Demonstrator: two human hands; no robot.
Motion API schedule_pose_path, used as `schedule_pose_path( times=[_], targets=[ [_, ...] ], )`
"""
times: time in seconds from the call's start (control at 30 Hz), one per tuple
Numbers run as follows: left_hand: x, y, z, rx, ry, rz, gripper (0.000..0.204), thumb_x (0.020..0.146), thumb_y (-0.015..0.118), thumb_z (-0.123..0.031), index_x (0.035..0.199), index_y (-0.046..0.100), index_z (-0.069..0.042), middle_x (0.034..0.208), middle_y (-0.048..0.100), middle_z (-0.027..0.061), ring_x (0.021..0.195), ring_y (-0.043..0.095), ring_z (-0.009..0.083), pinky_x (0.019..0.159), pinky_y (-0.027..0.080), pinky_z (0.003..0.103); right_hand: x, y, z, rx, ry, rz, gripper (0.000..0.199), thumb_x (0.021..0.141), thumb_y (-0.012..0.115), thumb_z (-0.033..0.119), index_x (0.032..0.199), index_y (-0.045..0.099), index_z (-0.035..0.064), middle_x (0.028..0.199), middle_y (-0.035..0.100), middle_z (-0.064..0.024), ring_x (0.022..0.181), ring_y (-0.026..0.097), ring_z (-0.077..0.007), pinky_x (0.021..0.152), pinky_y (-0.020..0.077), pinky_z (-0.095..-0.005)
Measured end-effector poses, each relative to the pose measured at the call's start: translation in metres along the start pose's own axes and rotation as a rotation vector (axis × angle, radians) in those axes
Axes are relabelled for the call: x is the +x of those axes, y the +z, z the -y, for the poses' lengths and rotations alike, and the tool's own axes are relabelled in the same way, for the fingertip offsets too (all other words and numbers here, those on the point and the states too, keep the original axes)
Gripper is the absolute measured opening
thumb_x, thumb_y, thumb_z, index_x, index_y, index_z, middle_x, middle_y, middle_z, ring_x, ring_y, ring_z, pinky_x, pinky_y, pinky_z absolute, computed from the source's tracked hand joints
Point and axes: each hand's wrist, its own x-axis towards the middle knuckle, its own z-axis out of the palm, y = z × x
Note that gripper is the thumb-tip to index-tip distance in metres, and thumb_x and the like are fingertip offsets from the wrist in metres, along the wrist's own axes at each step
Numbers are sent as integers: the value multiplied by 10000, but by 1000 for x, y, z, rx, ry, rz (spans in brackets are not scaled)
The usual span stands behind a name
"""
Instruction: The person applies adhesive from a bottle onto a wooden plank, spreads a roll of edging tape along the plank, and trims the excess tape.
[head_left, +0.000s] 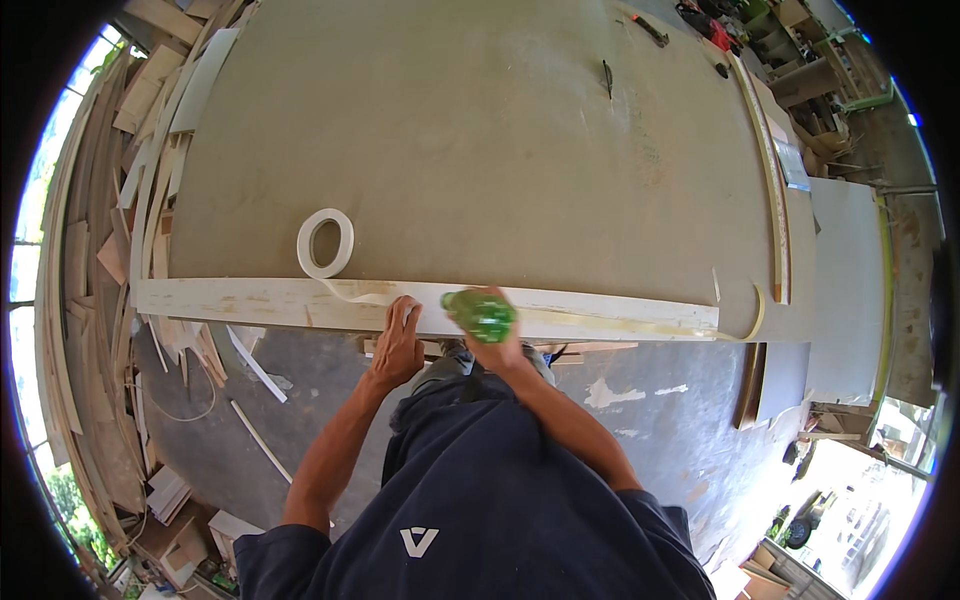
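Note:
A long white board [250,300] lies along the near edge of the big table. A thin cream edge-banding strip [620,324] runs along it, from a white roll [303,243] at the left to a curled loose end past the board's right end. My left hand [403,345] is closed, with its fingertips on the strip near the board's middle. Just to its right, my right hand [497,350] grips a green plastic bottle [482,314], tilted over the board and slightly blurred. What lies under the bottle is hidden.
The large brownish tabletop [480,150] spreads beyond the board. A utility knife [650,30] and a small dark tool [608,78] lie at its far right. A long narrow strip of wood [770,190] lies at the right. Wood offcuts [110,250] crowd the left side.

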Motion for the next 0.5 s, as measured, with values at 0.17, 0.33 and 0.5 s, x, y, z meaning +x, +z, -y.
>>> schedule_pose_path(
  times=[0.17,0.33,0.5],
  targets=[
    [2,-2,2,-56,-41,-18,572,706,558,62,1267,477,133,1348,406,263,1319,381,460,1110,378,491,1,7,-19,273,29,118,369,794,718,-55,1125,572,18,1071,668,-70,976,643,-178,868,529,-315],
    [-6,2,8,-110,-24,-81,621,662,504,118,1283,495,105,1354,411,252,1306,393,464,1125,345,491,-20,-72,-27,397,300,32,211,895,620,-16,1098,582,26,1039,657,-78,926,647,-171,829,542,-306],
    [-9,-2,2,108,2,-18,628,673,574,81,1301,549,93,1359,408,210,1343,370,424,1142,336,473,-8,-39,3,927,476,-141,350,787,730,-48,1106,593,4,1062,659,-91,950,654,-166,819,541,-308]
  ],
)
